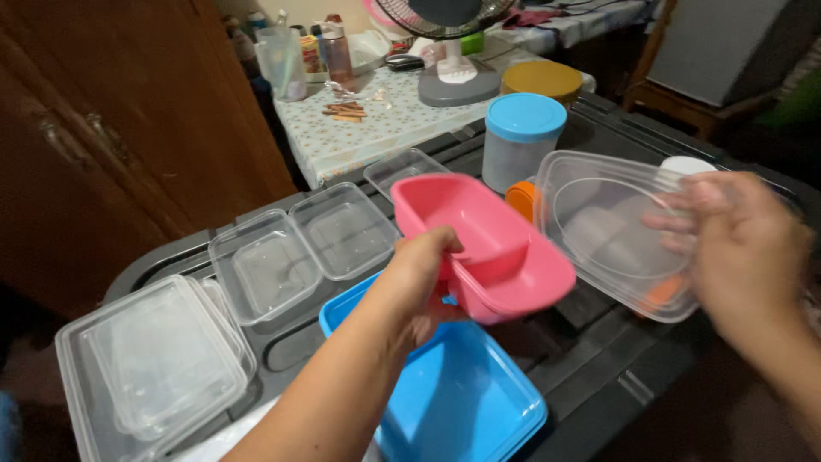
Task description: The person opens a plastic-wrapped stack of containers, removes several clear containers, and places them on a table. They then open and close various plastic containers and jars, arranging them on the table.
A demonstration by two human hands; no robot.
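Pink oval plastic container (479, 244), tilted with its open mouth facing away and upward, sits in the left hand (423, 274), whose fingers are closed around the near rim and side, holding it above a blue rectangular plastic lid (466, 402) on the black ribbed surface (599, 351). Just beside it to the right, the right hand (740, 248) holds a clear oval plastic lid (611, 231), fingers spread and closed on its far edge, with the lid's hollow side turned toward the pink container; the two are near but not yet touching. Judging by the matching oval outlines, fitting them well would call for levelling the container, lining up the long axes, and seating one end of the rim before pressing round the rest. Behind stand a grey tub with a light-blue round lid (523, 137) and an orange-capped item, partly hidden. Clear rectangular containers (295, 252) lie to the left, with a stack of clear rectangular lids (154, 359) nearer the corner.
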